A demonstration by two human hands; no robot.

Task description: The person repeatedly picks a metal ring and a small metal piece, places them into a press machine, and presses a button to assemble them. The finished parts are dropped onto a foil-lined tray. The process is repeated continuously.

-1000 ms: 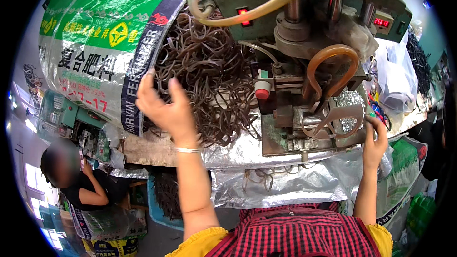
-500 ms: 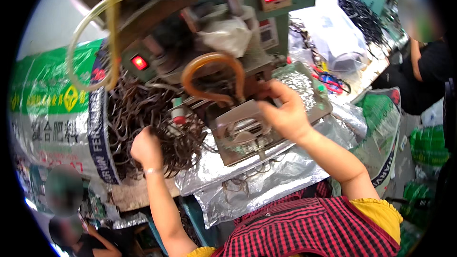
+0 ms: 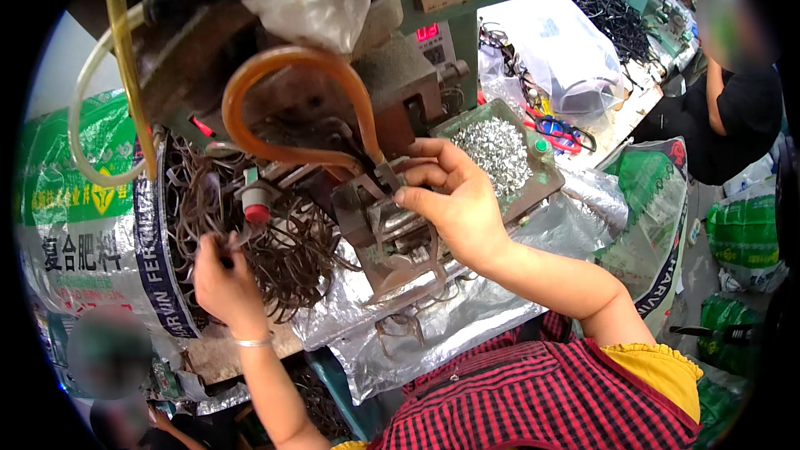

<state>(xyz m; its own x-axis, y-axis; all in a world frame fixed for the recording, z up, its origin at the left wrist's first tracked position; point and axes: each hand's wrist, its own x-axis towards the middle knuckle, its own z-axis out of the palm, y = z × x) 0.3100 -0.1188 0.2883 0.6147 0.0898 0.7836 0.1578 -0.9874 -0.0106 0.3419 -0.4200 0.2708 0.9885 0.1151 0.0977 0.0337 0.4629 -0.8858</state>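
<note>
My right hand [image 3: 454, 204] is at the green machine's work point, its thumb and fingertips pinched beside a small metal fitting [image 3: 386, 177]. What sits between those fingertips is too small to make out. A thin brown strip [image 3: 437, 254] curves down just below them, over the metal work plate [image 3: 392, 279]. My left hand [image 3: 227, 283] is at the left edge of a tangled heap of thin brown strips [image 3: 287, 262], its fingers curled closed. Whatever they hold is hidden. An orange-brown hose [image 3: 237, 108] loops above the work point, and a red-topped button [image 3: 257, 212] stands over the heap.
A tray of small silver metal pieces [image 3: 492, 154] lies right of the machine. Silver sheeting [image 3: 450, 342] covers the near bench edge. A green and white sack [image 3: 83, 225] stands left. Red-handled tools [image 3: 567, 135] lie behind. Another person [image 3: 708, 112] sits far right.
My right hand has closed its fingers at the work point after being spread beside it. My left hand has shifted left and slightly down along the heap. The whole view has moved a little.
</note>
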